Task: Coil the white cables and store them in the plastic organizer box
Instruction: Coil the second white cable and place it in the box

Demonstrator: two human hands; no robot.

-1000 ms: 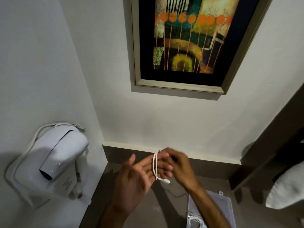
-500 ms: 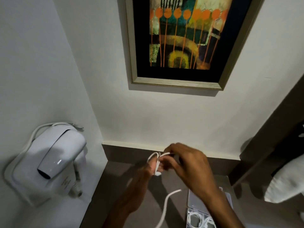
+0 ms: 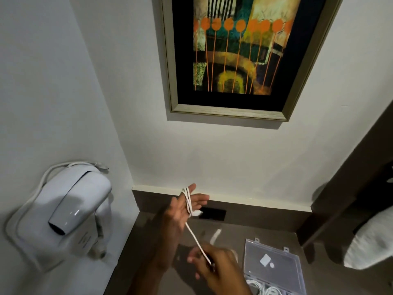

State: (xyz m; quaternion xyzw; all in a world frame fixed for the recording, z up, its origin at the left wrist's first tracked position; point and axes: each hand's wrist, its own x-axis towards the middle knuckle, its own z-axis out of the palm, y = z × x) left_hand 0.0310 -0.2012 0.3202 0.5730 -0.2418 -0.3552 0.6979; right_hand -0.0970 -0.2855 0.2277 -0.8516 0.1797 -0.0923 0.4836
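Observation:
A white cable [image 3: 190,204] is looped several times around the fingers of my left hand [image 3: 180,211], which is held up with fingers spread over the brown counter. From the loops the cable runs taut down to my right hand [image 3: 217,267], which pinches it low in the view. The cable's free end [image 3: 215,235] blurs white beyond that hand. The clear plastic organizer box [image 3: 274,265] stands open at the lower right, its lid raised, with coiled white cables [image 3: 265,289] in its base.
A white wall-mounted hair dryer [image 3: 70,209] hangs on the left wall. A framed painting [image 3: 234,56] hangs above the counter [image 3: 148,241]. A dark socket plate [image 3: 212,214] sits in the back splash. A white pillow [image 3: 370,241] shows at the right edge.
My right hand has dropped away from the left, pulling the cable taut down and right. The left hand has opened its fingers with the loops still around them.

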